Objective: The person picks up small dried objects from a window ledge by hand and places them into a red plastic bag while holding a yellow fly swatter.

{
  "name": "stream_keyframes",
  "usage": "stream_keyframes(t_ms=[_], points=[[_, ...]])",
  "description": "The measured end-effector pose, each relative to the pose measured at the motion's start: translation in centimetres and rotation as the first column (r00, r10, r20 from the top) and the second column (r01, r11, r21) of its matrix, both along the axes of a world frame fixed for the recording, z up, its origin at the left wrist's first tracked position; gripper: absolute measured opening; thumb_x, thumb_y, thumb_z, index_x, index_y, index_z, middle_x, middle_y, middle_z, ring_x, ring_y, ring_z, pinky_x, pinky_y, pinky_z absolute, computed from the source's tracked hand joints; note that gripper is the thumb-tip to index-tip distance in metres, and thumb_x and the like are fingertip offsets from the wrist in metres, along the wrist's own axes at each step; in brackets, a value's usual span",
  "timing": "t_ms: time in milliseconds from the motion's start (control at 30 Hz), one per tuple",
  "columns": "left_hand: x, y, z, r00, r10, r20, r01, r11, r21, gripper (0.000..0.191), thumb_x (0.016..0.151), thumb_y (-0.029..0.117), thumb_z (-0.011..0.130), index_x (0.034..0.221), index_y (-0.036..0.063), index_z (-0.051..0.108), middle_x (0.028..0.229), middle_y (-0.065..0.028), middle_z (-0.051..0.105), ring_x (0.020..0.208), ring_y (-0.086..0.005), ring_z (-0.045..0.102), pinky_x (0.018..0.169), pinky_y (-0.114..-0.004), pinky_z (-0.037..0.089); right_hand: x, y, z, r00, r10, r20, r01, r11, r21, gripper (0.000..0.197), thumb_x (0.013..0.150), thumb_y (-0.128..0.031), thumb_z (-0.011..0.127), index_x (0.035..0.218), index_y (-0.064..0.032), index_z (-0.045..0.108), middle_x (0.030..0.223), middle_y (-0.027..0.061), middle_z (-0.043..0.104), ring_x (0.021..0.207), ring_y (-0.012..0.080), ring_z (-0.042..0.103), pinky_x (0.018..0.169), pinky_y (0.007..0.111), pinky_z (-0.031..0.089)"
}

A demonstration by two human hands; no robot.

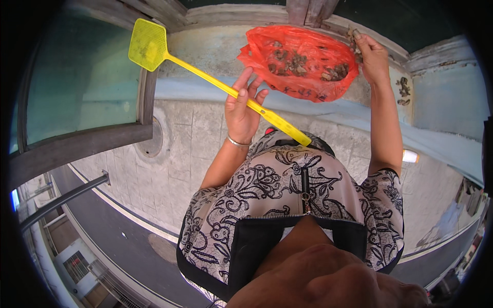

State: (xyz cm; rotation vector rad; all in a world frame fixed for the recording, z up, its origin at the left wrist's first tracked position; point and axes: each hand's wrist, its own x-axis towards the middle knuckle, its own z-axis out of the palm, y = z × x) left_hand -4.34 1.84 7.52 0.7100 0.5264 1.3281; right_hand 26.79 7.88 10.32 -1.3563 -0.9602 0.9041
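Observation:
A yellow plastic fly swatter (206,75) lies slantwise across my left hand (243,111), its handle held between thumb and fingers. The fingertips of that hand reach the near left rim of a red plastic bag (265,79). The bag sits spread wide on the window ledge, and dark brown lumpy pieces (297,64) rest inside it in several clumps. At the bag's right side, my right hand (373,57) pinches some dry brown pieces (352,37) between thumb and fingers. I cannot tell exactly what these pieces are.
More brown pieces (403,87) lie on the ledge (200,48) to the right. On the left an open window sash (88,144) with greenish glass juts out. Below are grey paving (181,142), a round cover (151,138), a metal bar (65,200) and a road (127,235).

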Motion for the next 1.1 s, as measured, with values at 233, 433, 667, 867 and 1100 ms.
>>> stream_keyframes(t_ms=[233, 433, 667, 867, 1100], points=[[-0.5, -0.4, -0.3, 1.0, -0.03, 0.004, 0.03, 1.0, -0.01, 0.052, 0.092, 0.022, 0.054, 0.136, 0.002, 0.036, 0.137, -0.0058, 0.041, 0.119, -0.0218, 0.046, 0.091, -0.034, 0.045, 5.0, -2.5, -3.8, 0.439, -0.214, 0.873, -0.021, 0.969, 0.248, 0.018, 0.085, -0.022, 0.064, 0.09, -0.0052, 0.068, 0.078, 0.0102, 0.062, 0.069, 0.0227, 0.061, 0.06, 0.031, 0.048], [-0.8, -1.1, -0.5, 0.998, -0.062, 0.006, 0.062, 0.998, -0.031, 0.051, 0.092, 0.021, 0.053, 0.136, 0.0016, 0.036, 0.138, -0.0076, 0.04, 0.118, -0.0224, 0.047, 0.089, -0.034, 0.047, 3.2, -3.4, -3.0, 0.317, -0.047, 0.947, 0.007, 0.999, 0.048, 0.023, 0.083, -0.024, 0.062, 0.099, -0.0085, 0.067, 0.098, 0.0068, 0.063, 0.088, 0.0284, 0.06, 0.072, 0.037, 0.049], [-0.6, -1.7, -0.5, 0.996, -0.093, 0.017, 0.094, 0.994, -0.048, 0.049, 0.093, 0.021, 0.052, 0.135, 0.0009, 0.037, 0.137, -0.0085, 0.041, 0.117, -0.0222, 0.048, 0.088, -0.034, 0.047, 3.4, -3.1, -1.5, 0.327, -0.153, 0.932, -0.055, 0.982, 0.18, 0.023, 0.082, -0.02, 0.062, 0.101, -0.0077, 0.066, 0.098, 0.009, 0.063, 0.091, 0.028, 0.06, 0.074, 0.036, 0.05], [-0.5, -1.9, -0.8, 0.99, -0.14, 0.023, 0.141, 0.989, -0.041, 0.047, 0.093, 0.021, 0.052, 0.134, 0.001, 0.039, 0.137, -0.0087, 0.042, 0.116, -0.0219, 0.049, 0.088, -0.034, 0.047, -2.4, -4.6, 0.9, 0.651, 0.089, 0.753, -0.261, 0.959, 0.113, 0.028, 0.08, -0.01, 0.064, 0.108, -0.0062, 0.062, 0.098, 0.0113, 0.063, 0.086, 0.03, 0.062, 0.073, 0.034, 0.05], [-0.8, -1.9, -0.8, 0.99, -0.135, 0.039, 0.135, 0.991, -0.018, 0.046, 0.094, 0.021, 0.05, 0.133, -0.0001, 0.039, 0.137, -0.0098, 0.042, 0.114, -0.0225, 0.05, 0.086, -0.035, 0.048, -2.9, -6.2, 0.6, 0.294, 0.186, 0.938, -0.187, 0.973, -0.134, 0.05, 0.073, -0.022, 0.071, 0.119, -0.0085, 0.056, 0.114, 0.01, 0.057, 0.106, 0.0298, 0.053, 0.085, 0.038, 0.047]])
